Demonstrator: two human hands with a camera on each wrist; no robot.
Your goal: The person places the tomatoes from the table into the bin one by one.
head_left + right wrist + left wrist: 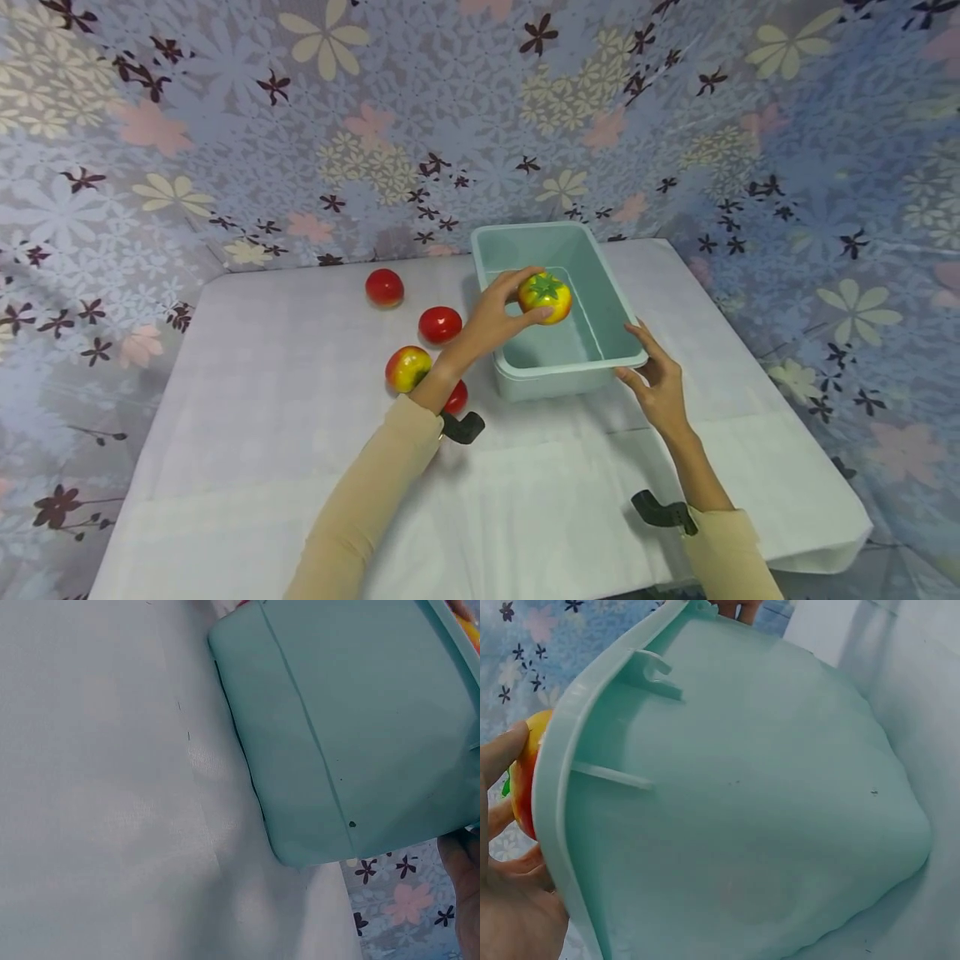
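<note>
My left hand (498,317) holds a yellow-and-red tomato (545,298) with a green leafy top, fingers and thumb around its sides. It is over the opening of a pale green plastic bin (573,368). From the left wrist view, the tomato (526,780) shows only in part behind the bin's rim (555,772). At the bin's near right corner, my right hand (660,379) grips the rim, thumb at the front and fingers along the side. Only part of that hand (459,877) appears in the right wrist view, beside the bin wall (360,735).
Left of the bin lie a round red fruit (385,287), a shiny red fruit (440,325) and a yellow-and-red fruit (407,367). Another red one (456,397) is partly hidden by the left forearm. A white cloth covers the table (285,433); flowered fabric (450,108) hangs behind.
</note>
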